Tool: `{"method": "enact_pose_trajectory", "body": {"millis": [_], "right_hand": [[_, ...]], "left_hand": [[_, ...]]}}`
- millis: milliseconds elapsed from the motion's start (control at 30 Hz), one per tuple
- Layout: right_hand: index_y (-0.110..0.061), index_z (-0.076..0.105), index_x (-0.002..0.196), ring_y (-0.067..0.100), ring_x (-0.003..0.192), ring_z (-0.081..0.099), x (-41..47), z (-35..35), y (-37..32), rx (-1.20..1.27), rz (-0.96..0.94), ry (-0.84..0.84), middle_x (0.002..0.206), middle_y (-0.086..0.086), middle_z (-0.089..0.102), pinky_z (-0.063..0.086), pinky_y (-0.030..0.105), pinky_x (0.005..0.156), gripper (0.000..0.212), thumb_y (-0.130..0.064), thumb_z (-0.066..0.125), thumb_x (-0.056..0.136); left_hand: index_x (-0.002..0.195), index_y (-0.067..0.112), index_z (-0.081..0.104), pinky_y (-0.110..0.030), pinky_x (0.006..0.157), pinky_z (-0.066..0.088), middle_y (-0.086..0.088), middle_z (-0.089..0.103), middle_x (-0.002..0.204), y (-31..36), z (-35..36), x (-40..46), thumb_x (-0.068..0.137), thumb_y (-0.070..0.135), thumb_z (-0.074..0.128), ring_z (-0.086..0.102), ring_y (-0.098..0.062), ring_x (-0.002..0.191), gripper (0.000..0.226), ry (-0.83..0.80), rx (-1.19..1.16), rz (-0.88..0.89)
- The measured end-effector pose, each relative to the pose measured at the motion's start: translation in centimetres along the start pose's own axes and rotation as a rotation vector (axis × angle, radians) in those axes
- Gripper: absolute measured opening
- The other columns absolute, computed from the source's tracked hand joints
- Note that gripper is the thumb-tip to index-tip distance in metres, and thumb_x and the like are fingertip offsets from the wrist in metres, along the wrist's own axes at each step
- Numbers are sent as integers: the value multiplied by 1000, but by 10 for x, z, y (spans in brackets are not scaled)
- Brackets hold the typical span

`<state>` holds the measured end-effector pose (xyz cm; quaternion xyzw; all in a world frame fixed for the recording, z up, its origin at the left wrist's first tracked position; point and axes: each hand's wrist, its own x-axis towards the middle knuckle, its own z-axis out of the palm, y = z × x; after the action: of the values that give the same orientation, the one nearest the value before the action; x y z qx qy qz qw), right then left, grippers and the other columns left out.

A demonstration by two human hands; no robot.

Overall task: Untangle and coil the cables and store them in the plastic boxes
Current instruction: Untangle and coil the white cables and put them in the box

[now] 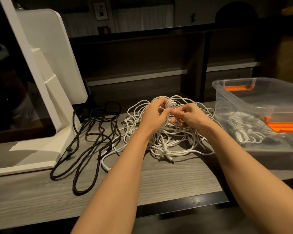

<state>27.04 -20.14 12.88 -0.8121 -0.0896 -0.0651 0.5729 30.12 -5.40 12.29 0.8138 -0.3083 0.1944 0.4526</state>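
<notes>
A tangled heap of white cables (172,142) lies on the grey wood-grain table (41,196). Above its far side, my left hand (155,114) grips a small coiled bundle of white cable (170,104). My right hand (189,116) pinches a strand of the same cable just right of that coil, fingertips nearly meeting the left thumb. Loose black cables (91,137) sprawl to the left of the heap. A clear plastic box (240,93) with orange handles stands at the right and holds coiled white cables (243,127).
A white monitor stand and dark screen (46,85) occupy the left of the table, its base beside the black cables. A dark shelf unit (142,61) runs along the back. The table's dark front edge (193,203) is near me.
</notes>
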Motion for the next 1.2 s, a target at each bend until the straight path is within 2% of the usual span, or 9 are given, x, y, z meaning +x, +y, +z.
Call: {"method": "enact_pose_trajectory", "body": {"millis": [200, 300, 433, 533, 667, 767, 900, 1067, 1200], "right_hand": [[-11, 68, 73, 15, 61, 48, -1, 0, 0, -22, 48, 11, 61, -3, 66, 43, 25, 61, 29, -22, 55, 96], [-9, 68, 73, 12, 60, 50, -1, 0, 0, -2, 57, 15, 65, 1, 66, 43, 21, 57, 28, -20, 56, 96], [-5, 71, 82, 19, 66, 51, 3, 0, 3, -10, 93, 73, 71, 5, 66, 45, 27, 59, 23, -25, 64, 90], [-8, 63, 98, 13, 65, 54, 2, -2, 3, 66, 60, 100, 80, 7, 63, 48, 24, 56, 17, -20, 68, 87], [-14, 60, 94, 11, 72, 62, -1, -4, 1, 162, -58, 72, 85, 5, 66, 51, 20, 57, 9, -12, 65, 88], [-13, 60, 92, 12, 76, 65, 0, -6, 2, 151, -89, 63, 89, 8, 67, 52, 19, 59, 8, -13, 65, 87], [-12, 57, 89, 11, 75, 65, 0, -7, 4, 80, -124, 45, 92, 11, 67, 52, 18, 59, 5, -11, 62, 90], [-10, 57, 92, 9, 72, 65, 0, -5, 5, 119, -125, 87, 89, 8, 65, 54, 21, 58, 5, -13, 60, 92], [-5, 56, 97, 12, 72, 65, 0, -1, 1, 146, -61, 204, 87, 10, 64, 56, 23, 58, 10, -12, 60, 93]], "left_hand": [[115, 14, 58, -42, 84, 52, 1, 59, 106, 0, -1, 1, 85, 13, 65, 58, -18, 95, 31, -112, 199, 58], [118, 15, 57, -40, 87, 50, 1, 59, 108, 1, -1, 0, 81, 16, 72, 56, -16, 98, 40, -129, 221, 63], [118, 15, 57, -40, 87, 51, 1, 61, 109, -3, 2, -2, 82, 14, 70, 57, -15, 98, 38, -72, 239, 77], [116, 16, 57, -41, 80, 54, 1, 63, 102, -3, 5, -4, 86, 16, 67, 60, -15, 89, 32, -32, 221, 92], [111, 17, 45, -34, 59, 48, 3, 63, 92, 4, 5, -6, 89, 17, 66, 56, -13, 63, 30, 13, 166, 37], [106, 19, 45, -30, 70, 49, 7, 64, 94, 6, 5, -5, 89, 21, 68, 62, -13, 82, 28, 34, 110, -76], [110, 13, 64, -24, 84, 46, 2, 67, 108, 3, 5, -2, 87, 22, 71, 60, -9, 103, 25, 31, -23, -256], [103, 22, 70, -32, 92, 49, 10, 68, 96, 11, 7, -2, 90, 17, 66, 62, -8, 99, 14, 28, -101, -221], [112, 24, 65, -39, 96, 50, 6, 65, 108, 15, 3, -4, 90, 19, 66, 60, -15, 110, 23, -43, -139, -259]]}}
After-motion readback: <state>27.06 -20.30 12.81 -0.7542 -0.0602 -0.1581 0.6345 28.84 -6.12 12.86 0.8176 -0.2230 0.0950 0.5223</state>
